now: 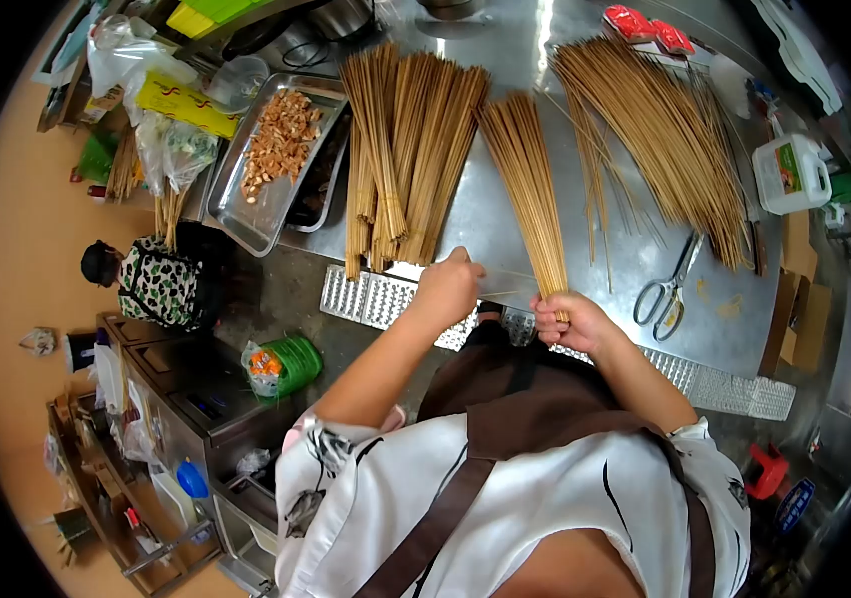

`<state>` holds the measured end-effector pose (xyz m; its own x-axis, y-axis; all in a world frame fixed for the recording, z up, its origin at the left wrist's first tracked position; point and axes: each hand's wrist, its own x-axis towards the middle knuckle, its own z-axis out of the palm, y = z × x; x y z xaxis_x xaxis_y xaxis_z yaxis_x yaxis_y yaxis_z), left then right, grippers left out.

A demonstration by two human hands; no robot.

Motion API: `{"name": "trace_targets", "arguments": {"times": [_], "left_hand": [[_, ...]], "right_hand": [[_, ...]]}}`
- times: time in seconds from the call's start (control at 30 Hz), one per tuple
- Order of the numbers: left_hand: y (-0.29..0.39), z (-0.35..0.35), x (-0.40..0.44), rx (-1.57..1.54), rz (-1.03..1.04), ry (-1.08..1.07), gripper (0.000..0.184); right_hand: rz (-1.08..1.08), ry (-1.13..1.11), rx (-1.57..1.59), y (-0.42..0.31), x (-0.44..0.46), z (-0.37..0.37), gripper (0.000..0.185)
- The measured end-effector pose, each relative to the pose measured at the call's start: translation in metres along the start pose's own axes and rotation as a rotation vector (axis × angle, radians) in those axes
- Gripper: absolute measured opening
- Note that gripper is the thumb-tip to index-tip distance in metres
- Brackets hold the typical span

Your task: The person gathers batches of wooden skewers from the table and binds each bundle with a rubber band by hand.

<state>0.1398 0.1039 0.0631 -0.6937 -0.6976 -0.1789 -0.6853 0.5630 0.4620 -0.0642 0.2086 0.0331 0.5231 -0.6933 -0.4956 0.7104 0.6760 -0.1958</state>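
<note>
My right hand [573, 321] is closed around the lower end of a bundle of bamboo skewers [525, 189], which points away from me over the steel table. My left hand [448, 289] is a fist to the left of it. Two thin strands of a stretched rubber band [507, 274] run from that fist towards the bundle's lower end. Further left lie several skewer bundles [410, 149] side by side. A wide heap of loose skewers [655, 140] covers the right part of the table, with scissors [667, 289] just below it.
Metal trays stand at the left, one with chopped brown pieces [281, 145]. Rubber bands [719, 299] lie right of the scissors. A white jug [792, 174] and red packets [645, 28] are at the back right. Another person [161, 284] is at the left, near a green bundle [286, 367].
</note>
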Motion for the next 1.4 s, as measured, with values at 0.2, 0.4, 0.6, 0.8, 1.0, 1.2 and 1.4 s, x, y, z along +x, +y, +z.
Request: {"name": "trace_targets", "arguments": {"times": [0.2, 0.4, 0.6, 0.8, 1.0, 1.2, 1.4], "left_hand": [[0.011, 0.045, 0.037, -1.157, -0.349, -0.72, 0.059], [0.045, 0.085, 0.055, -1.866, -0.456, -0.63, 0.04], [0.045, 0.078, 0.07, -2.0, -0.57, -0.581, 0.011], [0.05, 0.061, 0.071, -1.854, -0.725, -0.95, 0.007], [0.056, 0.05, 0.078, -2.093, -0.631, -0.653, 0.011], [0.044, 0.044, 0.084, -1.998, -0.693, -0.813, 0.013], [0.036, 0.055, 0.072, -1.497, -0.632, -0.817, 0.027]], "right_hand": [[-0.135, 0.072, -0.046, 0.003, -0.001, 0.002, 0.018], [-0.159, -0.137, -0.076, 0.015, -0.003, -0.013, 0.031], [-0.223, -0.161, -0.441, 0.036, -0.067, -0.018, 0.024], [-0.849, 0.251, -0.258, 0.005, -0.081, -0.022, 0.023], [-0.65, 0.363, -0.828, 0.008, -0.07, 0.007, 0.025], [-0.881, 0.52, -1.397, -0.001, -0.086, 0.003, 0.036], [-0.395, 0.899, -2.051, -0.043, -0.062, -0.004, 0.019]]}}
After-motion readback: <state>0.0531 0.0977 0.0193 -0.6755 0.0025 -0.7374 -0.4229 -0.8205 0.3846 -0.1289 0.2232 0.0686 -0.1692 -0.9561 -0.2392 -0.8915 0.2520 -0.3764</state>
